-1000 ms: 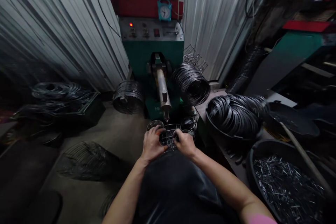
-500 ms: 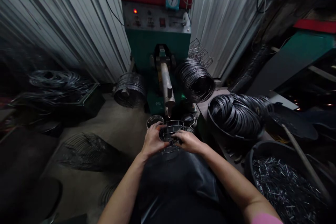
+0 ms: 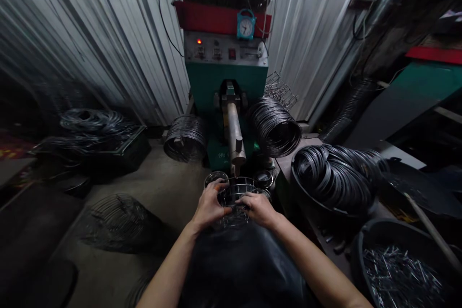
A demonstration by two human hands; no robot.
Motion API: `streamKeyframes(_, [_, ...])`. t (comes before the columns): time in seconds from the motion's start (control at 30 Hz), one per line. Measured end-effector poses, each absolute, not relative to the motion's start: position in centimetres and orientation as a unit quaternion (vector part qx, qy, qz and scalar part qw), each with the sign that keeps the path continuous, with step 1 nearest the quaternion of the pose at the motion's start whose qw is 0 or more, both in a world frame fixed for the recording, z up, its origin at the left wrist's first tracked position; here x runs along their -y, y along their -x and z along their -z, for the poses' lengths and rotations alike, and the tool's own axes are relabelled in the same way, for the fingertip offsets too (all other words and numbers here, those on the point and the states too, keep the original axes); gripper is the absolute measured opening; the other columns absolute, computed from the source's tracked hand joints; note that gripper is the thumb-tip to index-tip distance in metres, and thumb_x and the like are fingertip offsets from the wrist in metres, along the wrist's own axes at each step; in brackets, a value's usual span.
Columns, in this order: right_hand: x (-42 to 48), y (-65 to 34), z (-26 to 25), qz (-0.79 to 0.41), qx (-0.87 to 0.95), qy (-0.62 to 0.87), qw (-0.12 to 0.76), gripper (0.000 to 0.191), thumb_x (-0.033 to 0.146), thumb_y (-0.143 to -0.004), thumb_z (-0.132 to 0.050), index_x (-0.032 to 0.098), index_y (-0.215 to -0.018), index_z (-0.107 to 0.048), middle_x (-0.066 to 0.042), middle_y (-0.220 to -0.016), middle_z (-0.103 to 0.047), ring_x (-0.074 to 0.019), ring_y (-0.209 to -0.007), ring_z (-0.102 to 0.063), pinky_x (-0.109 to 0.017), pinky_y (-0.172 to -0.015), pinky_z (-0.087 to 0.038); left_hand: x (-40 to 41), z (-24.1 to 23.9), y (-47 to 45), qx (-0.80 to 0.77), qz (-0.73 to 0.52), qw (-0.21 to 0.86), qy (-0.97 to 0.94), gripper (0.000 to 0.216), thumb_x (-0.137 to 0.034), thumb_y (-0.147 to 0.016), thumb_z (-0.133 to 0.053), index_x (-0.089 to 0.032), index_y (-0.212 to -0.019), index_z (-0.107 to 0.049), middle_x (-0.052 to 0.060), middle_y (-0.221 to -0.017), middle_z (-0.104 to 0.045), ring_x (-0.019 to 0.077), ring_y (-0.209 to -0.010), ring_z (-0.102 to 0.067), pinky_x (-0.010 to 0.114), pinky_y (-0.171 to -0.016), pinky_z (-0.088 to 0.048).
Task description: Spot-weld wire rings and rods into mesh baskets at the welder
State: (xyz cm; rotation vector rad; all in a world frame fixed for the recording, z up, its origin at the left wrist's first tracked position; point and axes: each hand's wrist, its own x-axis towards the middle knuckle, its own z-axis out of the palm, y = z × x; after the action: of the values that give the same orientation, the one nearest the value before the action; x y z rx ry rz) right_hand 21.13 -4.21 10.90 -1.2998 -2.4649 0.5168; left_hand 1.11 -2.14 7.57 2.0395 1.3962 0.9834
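A round wire basket (image 3: 236,198) of thin metal rods sits in front of me, just under the welding machine's (image 3: 234,122) rod-like arm tip. My left hand (image 3: 210,206) grips its left side, thumb reaching toward the middle and fingers curled over the rim. With bent fingers pressed together, my right hand (image 3: 258,208) holds the basket's right side; whether a small wire piece is also in those fingers I cannot make out. Dark cloth (image 3: 249,264) covers my lap below the basket.
Wire ring bundles hang left (image 3: 186,137) and right (image 3: 276,125) of the machine. Coiled rings fill a basin (image 3: 332,178) at right, near a tub (image 3: 361,236) of short metal pieces. On the left are a crate (image 3: 135,147) of wire and a wire stack (image 3: 119,221).
My view has tilted upward, so the machine and its clock appear lower and slightly further right. Both hands keep their hold on the basket, with little visible shift.
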Motion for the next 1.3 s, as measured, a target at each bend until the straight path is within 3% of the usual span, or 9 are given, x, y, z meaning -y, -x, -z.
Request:
streamKeyframes(0.5, [1.3, -20.0, -11.9, -0.136, 0.830, 0.524, 0.132, 0.031, 0.012, -0.082, -0.052, 0.025, -0.108, -0.064, -0.003, -0.110, -0.066, -0.0176, -0.098, -0.062, -0.024, -0.078, -0.046, -1.3, -9.1, -1.7, -0.566, -0.334, 0.234, -0.716, 0.059, -0.022, -0.050, -0.075, -0.021, -0.106, -0.057, 0.008, -0.123, -0.053, 0.0282, -0.115, -0.050, 0.041, -0.095, -0.043])
streamKeyframes(0.57, [1.2, -20.0, -11.7, -0.139, 0.822, 0.530, 0.156, 0.031, 0.012, -0.081, -0.053, 0.024, -0.108, -0.064, -0.004, -0.112, -0.065, -0.0174, -0.097, -0.062, -0.024, -0.079, -0.047, -1.8, -9.2, -1.8, -0.570, -0.325, 0.246, -0.713, 0.059, -0.025, -0.050, -0.076, -0.021, -0.105, -0.057, 0.008, -0.121, -0.055, 0.0284, -0.113, -0.051, 0.041, -0.093, -0.044])
streamKeyframes(0.63, [1.7, -20.2, -11.1, -0.157, 0.803, 0.525, 0.235, 0.029, 0.016, -0.081, -0.055, 0.024, -0.109, -0.063, -0.005, -0.113, -0.064, -0.0173, -0.099, -0.061, -0.025, -0.082, -0.047, -2.0, -9.1, -1.9, -0.569, -0.324, 0.250, -0.714, 0.057, -0.028, -0.051, -0.077, -0.021, -0.104, -0.058, 0.008, -0.120, -0.055, 0.0284, -0.112, -0.052, 0.042, -0.093, -0.044])
streamKeyframes(0.77, [4.1, -21.2, -9.4, -0.284, 0.661, 0.549, 0.425, 0.020, 0.029, -0.076, -0.062, 0.020, -0.093, -0.063, -0.004, -0.089, -0.066, -0.0168, -0.083, -0.061, -0.026, -0.073, -0.048, -2.2, -8.7, -2.1, -0.583, -0.338, 0.218, -0.706, 0.062, -0.029, -0.050, -0.077, -0.020, -0.108, -0.058, 0.010, -0.127, -0.051, 0.0301, -0.118, -0.047, 0.042, -0.098, -0.040])
streamKeyframes(0.83, [5.2, -21.6, -8.4, -0.407, 0.550, 0.574, 0.450, 0.019, 0.033, -0.071, -0.064, 0.018, -0.082, -0.059, 0.001, -0.068, -0.060, -0.0125, -0.061, -0.055, -0.023, -0.056, -0.044, -2.5, -8.6, -2.1, -0.595, -0.343, 0.208, -0.697, 0.062, -0.028, -0.051, -0.076, -0.019, -0.109, -0.057, 0.011, -0.128, -0.050, 0.0301, -0.118, -0.047, 0.041, -0.099, -0.039])
streamKeyframes(0.9, [6.0, -22.0, -7.5, -0.531, 0.434, 0.575, 0.447, 0.023, 0.036, -0.068, -0.064, 0.018, -0.079, -0.056, 0.006, -0.056, -0.050, -0.0076, -0.045, -0.043, -0.019, -0.042, -0.033, -3.0, -8.8, -2.2, -0.603, -0.341, 0.211, -0.689, 0.060, -0.027, -0.052, -0.075, -0.019, -0.108, -0.057, 0.010, -0.125, -0.053, 0.0293, -0.116, -0.049, 0.040, -0.097, -0.041])
streamKeyframes(1.0, [6.3, -22.5, -6.7, -0.629, 0.306, 0.552, 0.455, 0.030, 0.037, -0.064, -0.066, 0.016, -0.084, -0.057, 0.007, -0.054, -0.049, -0.0047, -0.041, -0.036, -0.017, -0.039, -0.021, -3.4, -9.2, -2.1, -0.609, -0.332, 0.217, -0.687, 0.058, -0.027, -0.053, -0.074, -0.020, -0.108, -0.057, 0.008, -0.122, -0.055, 0.0272, -0.114, -0.051, 0.038, -0.095, -0.043])
streamKeyframes(1.13, [6.5, -22.7, -6.4, -0.657, 0.250, 0.530, 0.475, 0.038, 0.029, -0.059, -0.071, 0.014, -0.092, -0.059, 0.002, -0.059, -0.056, -0.0061, -0.045, -0.043, -0.017, -0.040, -0.023, -3.4, -9.6, -2.0, -0.622, -0.319, 0.216, -0.681, 0.058, -0.028, -0.053, -0.074, -0.021, -0.109, -0.057, 0.006, -0.122, -0.056, 0.0262, -0.114, -0.051, 0.037, -0.096, -0.041])
streamKeyframes(1.3, [6.3, -22.8, -5.8, -0.677, 0.173, 0.527, 0.483, 0.026, 0.018, -0.059, -0.069, 0.013, -0.083, -0.061, 0.003, -0.058, -0.052, -0.0063, -0.046, -0.045, -0.016, -0.039, -0.025, -3.9, -9.1, -1.9, -0.617, -0.323, 0.243, -0.675, 0.061, -0.032, -0.053, -0.076, -0.019, -0.110, -0.056, 0.007, -0.115, -0.059, 0.0258, -0.109, -0.054, 0.036, -0.091, -0.044])
